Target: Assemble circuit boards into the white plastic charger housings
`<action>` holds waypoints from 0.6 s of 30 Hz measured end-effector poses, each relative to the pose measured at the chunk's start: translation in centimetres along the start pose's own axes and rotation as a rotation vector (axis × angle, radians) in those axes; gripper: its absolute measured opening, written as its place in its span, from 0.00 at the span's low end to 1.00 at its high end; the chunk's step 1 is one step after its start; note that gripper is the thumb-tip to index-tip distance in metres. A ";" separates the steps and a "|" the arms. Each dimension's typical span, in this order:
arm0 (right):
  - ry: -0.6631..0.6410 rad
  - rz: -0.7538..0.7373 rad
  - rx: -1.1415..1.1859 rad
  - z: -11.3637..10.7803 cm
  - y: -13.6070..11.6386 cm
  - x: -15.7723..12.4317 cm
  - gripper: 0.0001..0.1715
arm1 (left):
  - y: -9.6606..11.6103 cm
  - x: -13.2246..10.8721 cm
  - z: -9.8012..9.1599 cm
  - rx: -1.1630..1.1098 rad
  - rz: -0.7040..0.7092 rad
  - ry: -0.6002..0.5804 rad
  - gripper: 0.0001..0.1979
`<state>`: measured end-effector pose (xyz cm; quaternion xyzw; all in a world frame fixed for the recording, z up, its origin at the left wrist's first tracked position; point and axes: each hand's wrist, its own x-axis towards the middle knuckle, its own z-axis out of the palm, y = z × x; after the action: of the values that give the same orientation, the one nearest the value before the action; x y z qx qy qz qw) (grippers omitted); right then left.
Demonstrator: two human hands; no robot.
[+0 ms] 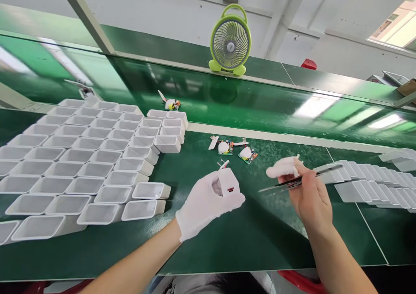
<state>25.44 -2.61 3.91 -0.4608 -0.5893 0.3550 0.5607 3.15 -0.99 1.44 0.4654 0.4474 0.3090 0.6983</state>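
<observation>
My left hand (204,205), in a white glove, is closed round a small white plastic housing (230,185). A dark red and black part shows on the housing's near face, and wires (224,164) stick out behind it. To the right, my right hand (310,194) grips a pair of dark metal tweezers (294,182), tips pointing left toward the housing but apart from it. White coverings wrap some of its fingers. Beyond the hands lie two circuit boards (225,147) with white blobs and attached leads.
Rows of open white plastic cases (81,155) fill the left of the green table (247,246). White covers (367,190) lie overlapped in rows at right. Another circuit board (172,104) sits behind the cases, and a green fan (230,43) stands on the ledge at the back.
</observation>
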 end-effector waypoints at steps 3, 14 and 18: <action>-0.102 0.013 0.089 0.5 -1.3 -0.8 0.24 | -0.1 0.3 0.2 -0.134 -0.037 -0.044 0.11; -0.185 -0.320 -0.514 2.5 -1.3 -3.1 0.09 | -1.4 0.6 1.3 0.115 -0.087 0.045 0.07; -0.218 -0.352 -0.568 2.9 -1.1 -3.2 0.11 | -1.3 0.6 1.5 0.193 -0.101 0.081 0.09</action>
<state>22.27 -5.70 3.52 -0.4493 -0.7911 0.1220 0.3967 4.78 -1.53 0.27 0.4944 0.5259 0.2474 0.6463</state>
